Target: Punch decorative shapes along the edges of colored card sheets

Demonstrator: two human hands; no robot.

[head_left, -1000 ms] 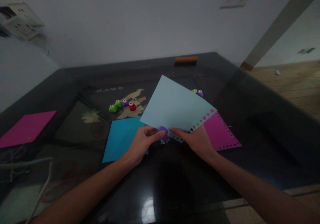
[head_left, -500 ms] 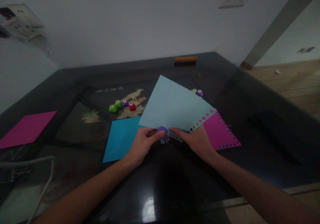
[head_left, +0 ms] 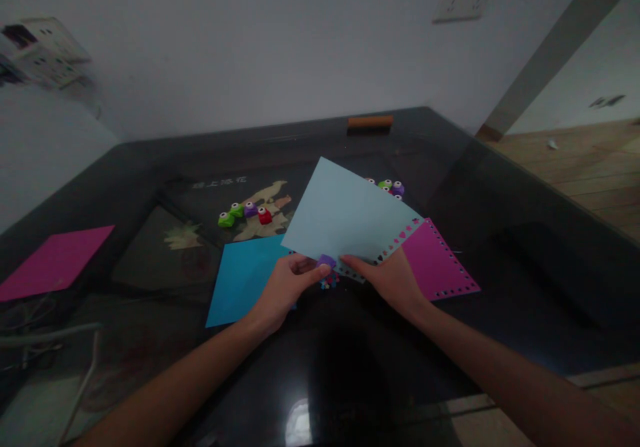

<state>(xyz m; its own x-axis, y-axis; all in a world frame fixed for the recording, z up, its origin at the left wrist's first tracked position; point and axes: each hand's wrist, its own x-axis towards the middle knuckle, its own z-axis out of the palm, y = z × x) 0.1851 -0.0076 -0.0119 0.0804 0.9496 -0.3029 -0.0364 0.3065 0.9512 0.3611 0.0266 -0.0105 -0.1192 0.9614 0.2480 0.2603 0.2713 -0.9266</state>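
My left hand (head_left: 285, 287) grips a small purple paper punch (head_left: 326, 261) at the near edge of a light blue sheet (head_left: 345, 217). My right hand (head_left: 393, 277) holds that sheet by the same edge, just right of the punch, and keeps it lifted and tilted. A row of punched heart holes runs along the sheet's right edge. Tiny coloured cut-outs (head_left: 327, 282) lie on the dark glass table (head_left: 500, 287) under the punch.
A bright blue sheet (head_left: 240, 277) lies flat at the left, a pink sheet with punched borders (head_left: 435, 264) at the right, another pink sheet (head_left: 53, 260) far left. Several small punches (head_left: 245, 212) sit mid-table, more (head_left: 390, 186) behind the lifted sheet. An orange block (head_left: 370, 122) rests at the back edge.
The hands and the light blue sheet have barely moved. The view has shifted slightly, and more of the punches behind the sheet show now.
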